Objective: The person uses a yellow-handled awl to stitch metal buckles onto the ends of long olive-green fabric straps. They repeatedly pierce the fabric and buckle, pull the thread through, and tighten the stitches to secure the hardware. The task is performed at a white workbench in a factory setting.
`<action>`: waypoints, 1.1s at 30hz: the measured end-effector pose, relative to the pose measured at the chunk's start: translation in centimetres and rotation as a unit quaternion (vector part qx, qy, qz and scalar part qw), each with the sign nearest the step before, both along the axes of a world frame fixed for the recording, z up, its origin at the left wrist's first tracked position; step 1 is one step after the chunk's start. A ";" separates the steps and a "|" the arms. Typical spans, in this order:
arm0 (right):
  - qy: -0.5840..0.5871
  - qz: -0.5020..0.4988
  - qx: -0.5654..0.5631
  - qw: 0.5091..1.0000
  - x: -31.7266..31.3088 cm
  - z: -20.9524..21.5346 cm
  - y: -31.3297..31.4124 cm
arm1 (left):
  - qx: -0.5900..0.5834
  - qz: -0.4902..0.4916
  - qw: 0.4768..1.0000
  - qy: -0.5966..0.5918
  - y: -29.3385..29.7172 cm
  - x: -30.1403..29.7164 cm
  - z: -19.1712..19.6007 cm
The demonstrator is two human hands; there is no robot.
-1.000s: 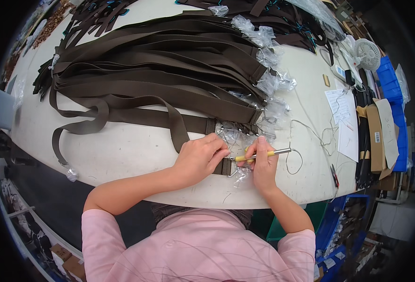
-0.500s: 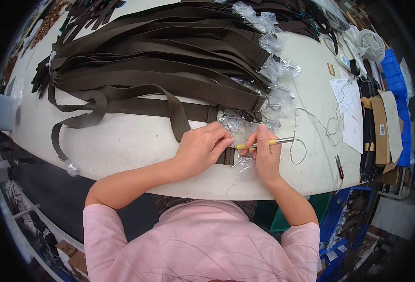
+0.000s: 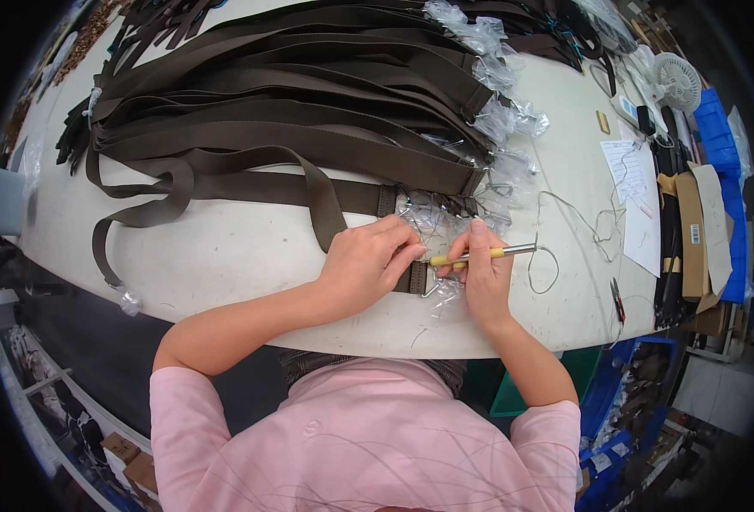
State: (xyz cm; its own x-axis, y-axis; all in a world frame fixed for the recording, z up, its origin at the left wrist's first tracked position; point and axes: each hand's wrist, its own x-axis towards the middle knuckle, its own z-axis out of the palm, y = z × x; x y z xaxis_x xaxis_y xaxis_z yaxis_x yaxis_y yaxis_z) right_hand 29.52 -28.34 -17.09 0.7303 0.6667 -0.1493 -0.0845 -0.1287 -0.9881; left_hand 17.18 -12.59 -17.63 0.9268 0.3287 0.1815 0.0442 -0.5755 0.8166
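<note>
My right hand (image 3: 483, 273) grips a slim pen-shaped tool (image 3: 513, 250) with a yellow body and a silver end. A thin grey cord loops away from that end. The fingers of my left hand (image 3: 372, 256) are pinched together close to the tool's other tip; what they hold is too small to make out. Just below both hands, the stitched end of a dark brown webbing strap (image 3: 417, 277) shows, with metal hardware and clear plastic film (image 3: 448, 294) beside it. Another brown strap (image 3: 327, 209) runs down to my left hand, which hides part of it.
A big bundle of brown straps (image 3: 291, 94) covers the far side of the white table (image 3: 240, 264), with plastic-wrapped ends (image 3: 500, 119) on its right. Small snips (image 3: 618, 300), paper sheets (image 3: 641, 222), a white fan (image 3: 677, 83) and a cardboard box (image 3: 694, 235) are at the right.
Both hands keep nearly the same place and grip. The silver end of the tool has tipped slightly upward.
</note>
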 end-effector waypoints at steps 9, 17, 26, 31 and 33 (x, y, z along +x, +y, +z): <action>0.010 -0.013 0.015 1.000 0.2 0.0 -0.1 | -0.024 0.004 0.999 0.027 0.2 0.0 0.3; -0.051 -0.033 0.136 0.989 0.0 0.2 -0.6 | 0.230 -0.188 0.950 -0.099 3.1 -3.5 0.3; -0.039 0.042 0.017 0.998 -1.3 -0.1 1.0 | 0.262 -0.172 0.941 -0.127 4.7 -4.2 -0.6; -0.055 0.051 -0.005 0.997 -1.2 -0.3 0.6 | 0.232 -0.164 0.950 -0.128 4.6 -4.1 -1.0; -0.074 0.051 -0.005 0.996 -1.4 -0.3 0.8 | 0.231 -0.163 0.951 -0.123 4.6 -4.1 -0.9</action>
State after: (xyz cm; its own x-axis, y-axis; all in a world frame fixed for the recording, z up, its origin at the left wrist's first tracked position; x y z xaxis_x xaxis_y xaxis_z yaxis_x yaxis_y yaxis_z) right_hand 28.15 -27.50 -17.36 0.6737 0.7373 -0.0513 0.0760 -0.1381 -0.9875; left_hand 13.12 -7.97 -18.53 0.8764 -0.1371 0.4617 -0.3590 -0.8250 0.4365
